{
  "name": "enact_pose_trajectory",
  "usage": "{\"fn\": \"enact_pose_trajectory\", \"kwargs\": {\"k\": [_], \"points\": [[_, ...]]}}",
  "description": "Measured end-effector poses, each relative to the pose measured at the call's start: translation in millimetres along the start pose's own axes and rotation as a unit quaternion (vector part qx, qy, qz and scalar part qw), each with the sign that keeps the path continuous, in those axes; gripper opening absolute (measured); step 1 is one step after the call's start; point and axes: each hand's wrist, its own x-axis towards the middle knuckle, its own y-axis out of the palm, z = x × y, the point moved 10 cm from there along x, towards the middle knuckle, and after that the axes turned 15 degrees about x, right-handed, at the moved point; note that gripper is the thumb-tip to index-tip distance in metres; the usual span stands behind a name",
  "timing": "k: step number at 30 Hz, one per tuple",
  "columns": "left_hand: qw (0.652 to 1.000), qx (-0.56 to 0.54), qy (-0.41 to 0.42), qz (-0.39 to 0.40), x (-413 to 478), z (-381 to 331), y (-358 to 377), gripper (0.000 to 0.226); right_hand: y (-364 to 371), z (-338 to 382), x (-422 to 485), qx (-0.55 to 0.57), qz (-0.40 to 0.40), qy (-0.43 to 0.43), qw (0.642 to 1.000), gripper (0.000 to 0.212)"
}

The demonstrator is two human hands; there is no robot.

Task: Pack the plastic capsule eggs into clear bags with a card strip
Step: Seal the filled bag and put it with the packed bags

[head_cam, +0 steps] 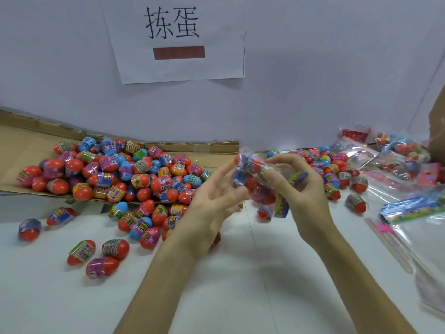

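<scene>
Right hand (pixel 301 189) grips a clear bag (pixel 252 179) of eggs above the worktop (pixel 240 273), fingers curled round it. Left hand (pixel 212 201) fingers nearly straight, tips touching the bag's left side. Loose capsule eggs (pixel 115 169) piled on cardboard (pixel 21 145), left.

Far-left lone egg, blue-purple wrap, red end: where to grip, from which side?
Come from above and pinch the red plastic capsule egg with the blue-purple wrap across its wrapped middle. It lies alone on the white table, so both flanks look free. The left hand is nearer; the right hand grips the clear bag.
</scene>
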Motion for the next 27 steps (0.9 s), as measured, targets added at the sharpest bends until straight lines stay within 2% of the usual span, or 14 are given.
{"fn": "enact_pose_trajectory", "kwargs": {"k": [1,4,8,11,16,20,27], "points": [[1.0,0.012,0.003,-0.004,-0.2,3.1,1.2,0.048,-3.3,-9.1,0.2,0.041,-0.009,0.046,0.998,0.017],[0.998,0.026,0.006,-0.049,-1.7,5.0,-4.8,0.031,-7.2,-28.0,2.0,0.014,0.009,0.109,0.994,0.026],[0.995,0.089,0.004,-0.038,-3.5,-0.9,-6.2,0.036,-7.7,-21.9,4.4,-0.022,0.031,0.097,0.995,0.038],[0.992,0.121,-0.005,-0.034,-3.0,2.3,-7.2,0.042,-12.7,-26.1,3.2,-0.022,0.018,0.11,0.994,0.032],[0.997,0.072,-0.022,-0.023,-2.1,4.5,-6.6,0.045,-16.6,-35.9,2.2,0.017,0.003,0.152,0.988,0.032],[0.996,0.08,-0.02,-0.03,-2.4,6.2,-8.7,0.055,-14.8,-28.5,3.7,-0.04,0.011,0.118,0.992,0.026],[0.993,0.104,0.027,-0.045,-4.0,-6.5,-5.0,0.045,-13.5,-22.4,5.2,-0.061,0.031,0.079,0.995,0.01]]}}
